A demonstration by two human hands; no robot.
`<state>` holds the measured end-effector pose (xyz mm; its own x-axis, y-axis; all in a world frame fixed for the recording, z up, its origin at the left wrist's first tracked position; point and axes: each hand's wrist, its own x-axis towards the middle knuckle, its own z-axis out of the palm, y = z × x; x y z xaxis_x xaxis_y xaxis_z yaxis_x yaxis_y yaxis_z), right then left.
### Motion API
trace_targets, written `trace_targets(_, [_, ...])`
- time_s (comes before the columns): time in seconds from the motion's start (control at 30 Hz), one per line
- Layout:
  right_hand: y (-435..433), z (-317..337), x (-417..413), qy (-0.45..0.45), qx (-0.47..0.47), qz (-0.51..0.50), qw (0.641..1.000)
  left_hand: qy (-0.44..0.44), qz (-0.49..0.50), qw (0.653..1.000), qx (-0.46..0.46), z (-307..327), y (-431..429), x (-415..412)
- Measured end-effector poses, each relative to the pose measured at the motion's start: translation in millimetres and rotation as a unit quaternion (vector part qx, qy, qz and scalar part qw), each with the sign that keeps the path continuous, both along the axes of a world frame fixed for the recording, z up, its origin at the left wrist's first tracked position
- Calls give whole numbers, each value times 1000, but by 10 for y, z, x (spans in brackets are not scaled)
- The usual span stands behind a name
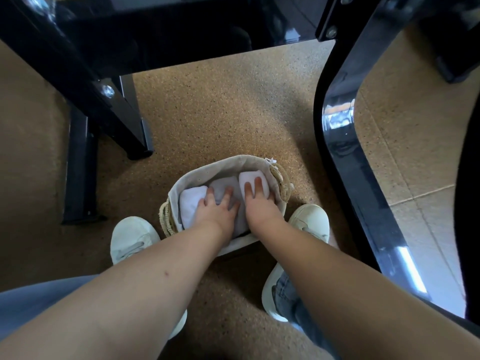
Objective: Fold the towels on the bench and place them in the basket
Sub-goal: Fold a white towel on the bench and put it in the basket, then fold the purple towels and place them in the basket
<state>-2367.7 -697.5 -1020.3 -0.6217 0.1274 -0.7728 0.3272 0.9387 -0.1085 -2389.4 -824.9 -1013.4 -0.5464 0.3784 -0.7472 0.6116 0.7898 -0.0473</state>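
A woven basket (207, 170) with a pale cloth lining stands on the floor between my feet. Three folded white towels lie side by side in it: a left towel (188, 203), a middle towel (220, 189) and a right towel (250, 178). My left hand (218, 206) presses down with spread fingers on the left and middle towels. My right hand (257, 201) presses on the right towel, fingers straight. Both forearms reach down from the bottom of the view.
Black glossy bench legs (104, 100) stand at the upper left and a curved black frame (345, 152) runs down the right. The floor (220, 105) is speckled tan. My white shoes (132, 237) flank the basket.
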Motion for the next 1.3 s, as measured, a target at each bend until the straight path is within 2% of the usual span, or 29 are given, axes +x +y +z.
trace_targets(0.27, [46,115,-76,-41,-16,-6,999,19,-19,1000,-11,180,-47,130])
trace_targets(0.63, [-27,702,26,98,-40,-38,994,61,-26,997,39,663,-302,94])
trace_targets(1.03, [17,2069,132,228,-14,-5,974,169,-46,974,146,1776,-338,20])
trace_targets(1.3, [218,3203,492,301,25,29,953,270,-61,928,250,2584,-293,80])
